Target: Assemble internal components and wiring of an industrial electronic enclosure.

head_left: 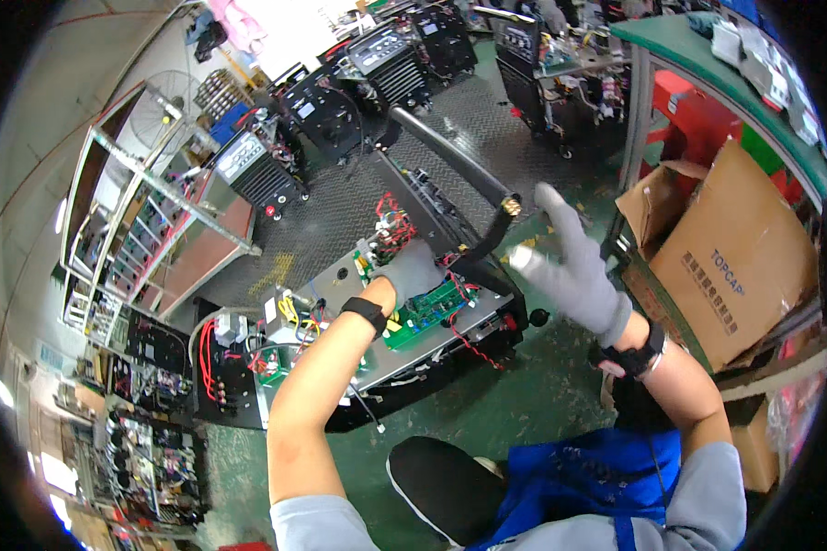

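Observation:
An opened machine chassis (326, 294) lies in front of me, its metal plate carrying circuit boards and bundles of wire. My left hand (413, 272), in a grey glove, reaches down over the boards near the red wires (395, 220). Its fingers are hard to make out, and so is anything they touch. Beneath that hand sits a green circuit board (432, 308). My right hand (574, 275), gloved in grey too, hovers right of the chassis with thumb and fingers apart and nothing in it. Close to its fingertips is the end of a black handle bar (459, 161).
Several black machines on casters (322, 115) stand across the floor ahead. At right, a cardboard box (735, 257) leans under a green-topped table (680, 41). A metal rack (156, 202) stands at left. My knee (446, 487) is close to the chassis.

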`<state>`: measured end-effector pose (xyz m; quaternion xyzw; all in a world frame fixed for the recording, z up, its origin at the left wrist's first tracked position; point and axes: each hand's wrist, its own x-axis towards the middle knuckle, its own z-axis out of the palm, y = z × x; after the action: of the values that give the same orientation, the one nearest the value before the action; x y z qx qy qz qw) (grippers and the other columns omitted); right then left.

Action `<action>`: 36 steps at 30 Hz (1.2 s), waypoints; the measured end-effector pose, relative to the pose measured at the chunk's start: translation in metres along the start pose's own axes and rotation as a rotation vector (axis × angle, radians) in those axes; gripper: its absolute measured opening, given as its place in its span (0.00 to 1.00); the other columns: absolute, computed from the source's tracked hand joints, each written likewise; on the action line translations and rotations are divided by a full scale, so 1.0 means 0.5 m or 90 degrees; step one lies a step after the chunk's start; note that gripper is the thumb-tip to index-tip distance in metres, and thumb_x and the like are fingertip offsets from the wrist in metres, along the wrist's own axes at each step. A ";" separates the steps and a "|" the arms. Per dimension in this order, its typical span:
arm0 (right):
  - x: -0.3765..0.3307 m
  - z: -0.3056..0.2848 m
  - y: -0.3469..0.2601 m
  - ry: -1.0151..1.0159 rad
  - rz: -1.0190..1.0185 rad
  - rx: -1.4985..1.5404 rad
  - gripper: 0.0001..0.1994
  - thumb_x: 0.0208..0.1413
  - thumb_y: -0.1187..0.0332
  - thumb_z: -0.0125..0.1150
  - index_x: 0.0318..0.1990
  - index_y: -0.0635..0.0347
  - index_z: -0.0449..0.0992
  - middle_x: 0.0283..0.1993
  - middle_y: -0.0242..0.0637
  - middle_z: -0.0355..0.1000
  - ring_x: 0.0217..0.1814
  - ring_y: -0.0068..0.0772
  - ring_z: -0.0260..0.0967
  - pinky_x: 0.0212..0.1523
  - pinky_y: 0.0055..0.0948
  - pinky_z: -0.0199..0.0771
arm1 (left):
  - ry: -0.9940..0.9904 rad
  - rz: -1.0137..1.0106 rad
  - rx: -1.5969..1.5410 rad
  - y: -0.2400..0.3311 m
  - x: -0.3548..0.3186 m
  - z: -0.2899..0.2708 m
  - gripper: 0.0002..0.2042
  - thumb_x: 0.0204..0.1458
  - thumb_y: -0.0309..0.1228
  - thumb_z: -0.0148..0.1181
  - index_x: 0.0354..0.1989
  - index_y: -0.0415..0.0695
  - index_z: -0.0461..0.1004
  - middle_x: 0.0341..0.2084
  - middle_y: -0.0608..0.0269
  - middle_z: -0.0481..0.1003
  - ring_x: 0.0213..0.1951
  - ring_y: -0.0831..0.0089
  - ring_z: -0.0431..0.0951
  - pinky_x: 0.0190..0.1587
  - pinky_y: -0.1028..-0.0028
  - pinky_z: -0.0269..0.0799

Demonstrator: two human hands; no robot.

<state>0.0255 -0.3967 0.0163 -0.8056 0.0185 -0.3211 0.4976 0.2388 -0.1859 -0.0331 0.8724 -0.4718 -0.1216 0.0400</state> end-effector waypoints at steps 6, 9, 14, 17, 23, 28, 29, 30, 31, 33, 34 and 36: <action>0.085 0.085 -0.048 -0.048 0.141 0.537 0.25 0.51 0.69 0.61 0.57 0.67 0.65 0.34 0.31 0.72 0.33 0.17 0.67 0.37 0.21 0.69 | 0.191 0.089 -0.122 -0.031 0.020 0.038 0.12 0.46 0.35 0.60 0.29 0.36 0.77 0.26 0.43 0.76 0.32 0.50 0.77 0.36 0.61 0.72; 0.085 0.089 -0.038 -0.045 0.176 0.411 0.16 0.52 0.72 0.58 0.48 0.66 0.72 0.31 0.26 0.72 0.32 0.13 0.65 0.33 0.17 0.67 | 0.176 0.062 -0.176 -0.024 0.009 0.030 0.11 0.46 0.31 0.59 0.34 0.37 0.77 0.29 0.45 0.77 0.32 0.54 0.78 0.36 0.64 0.72; 0.090 0.103 -0.022 -0.050 0.202 0.377 0.11 0.48 0.68 0.61 0.35 0.66 0.72 0.23 0.28 0.68 0.26 0.13 0.62 0.27 0.22 0.67 | 0.142 0.112 -0.248 0.029 -0.021 -0.024 0.19 0.48 0.25 0.56 0.51 0.41 0.71 0.46 0.50 0.75 0.50 0.58 0.74 0.52 0.67 0.68; 0.094 0.107 -0.032 -0.053 0.208 0.357 0.11 0.48 0.68 0.61 0.35 0.67 0.72 0.23 0.29 0.67 0.26 0.15 0.62 0.28 0.23 0.68 | 0.138 0.097 -0.269 0.012 -0.022 -0.011 0.19 0.49 0.25 0.56 0.51 0.41 0.71 0.48 0.51 0.74 0.50 0.58 0.73 0.53 0.63 0.68; 0.092 0.119 -0.018 -0.030 0.199 0.332 0.12 0.48 0.67 0.62 0.38 0.66 0.73 0.25 0.33 0.71 0.27 0.20 0.68 0.30 0.24 0.70 | 0.134 0.080 -0.285 0.026 -0.029 -0.017 0.19 0.48 0.22 0.55 0.52 0.42 0.70 0.46 0.52 0.74 0.50 0.58 0.73 0.53 0.64 0.68; 0.087 0.131 -0.012 -0.040 0.183 0.338 0.16 0.51 0.73 0.60 0.49 0.66 0.73 0.27 0.23 0.69 0.28 0.09 0.60 0.28 0.16 0.65 | 0.133 0.094 -0.307 -0.004 -0.027 -0.005 0.19 0.49 0.22 0.56 0.52 0.40 0.69 0.48 0.54 0.73 0.52 0.61 0.73 0.54 0.66 0.68; 0.087 0.131 -0.012 -0.040 0.189 0.344 0.16 0.52 0.73 0.60 0.49 0.66 0.72 0.27 0.23 0.68 0.27 0.09 0.60 0.28 0.16 0.65 | 0.127 0.099 -0.309 0.005 -0.023 -0.010 0.19 0.49 0.22 0.57 0.52 0.40 0.69 0.48 0.54 0.73 0.52 0.62 0.72 0.54 0.66 0.68; 0.088 0.131 -0.012 -0.039 0.194 0.350 0.16 0.52 0.73 0.60 0.49 0.66 0.72 0.26 0.23 0.68 0.27 0.09 0.60 0.28 0.16 0.65 | 0.137 0.107 -0.317 0.015 -0.022 -0.014 0.19 0.49 0.22 0.56 0.52 0.40 0.69 0.48 0.54 0.73 0.52 0.62 0.72 0.55 0.66 0.67; 0.090 0.130 -0.013 -0.036 0.196 0.341 0.15 0.50 0.69 0.60 0.44 0.66 0.72 0.26 0.29 0.69 0.28 0.16 0.64 0.30 0.21 0.68 | 0.146 0.116 -0.325 0.026 -0.022 -0.017 0.19 0.49 0.22 0.56 0.52 0.40 0.68 0.48 0.54 0.73 0.52 0.62 0.72 0.55 0.66 0.67; 0.092 0.124 -0.012 -0.023 0.201 0.320 0.15 0.45 0.63 0.62 0.35 0.66 0.72 0.26 0.41 0.73 0.29 0.30 0.73 0.35 0.31 0.73 | 0.137 0.126 -0.329 0.059 -0.018 -0.038 0.19 0.50 0.23 0.55 0.53 0.40 0.68 0.49 0.54 0.73 0.52 0.63 0.72 0.55 0.66 0.67; 0.091 0.120 -0.008 -0.010 0.200 0.305 0.15 0.45 0.63 0.62 0.35 0.66 0.72 0.26 0.41 0.73 0.29 0.31 0.73 0.35 0.31 0.73 | 0.122 0.126 -0.325 0.072 -0.012 -0.045 0.19 0.51 0.25 0.55 0.53 0.40 0.68 0.49 0.54 0.73 0.51 0.63 0.72 0.55 0.66 0.67; 0.089 0.119 -0.008 0.005 0.194 0.280 0.15 0.45 0.63 0.61 0.35 0.67 0.73 0.26 0.41 0.73 0.29 0.31 0.73 0.35 0.31 0.73 | 0.100 0.106 -0.286 0.066 -0.008 -0.040 0.19 0.52 0.28 0.54 0.53 0.41 0.68 0.49 0.53 0.72 0.51 0.62 0.72 0.55 0.66 0.66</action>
<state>0.0915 -0.3633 0.0240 -0.6651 0.0711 -0.2419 0.7029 0.2147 -0.2016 -0.0072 0.8064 -0.4990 -0.1517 0.2790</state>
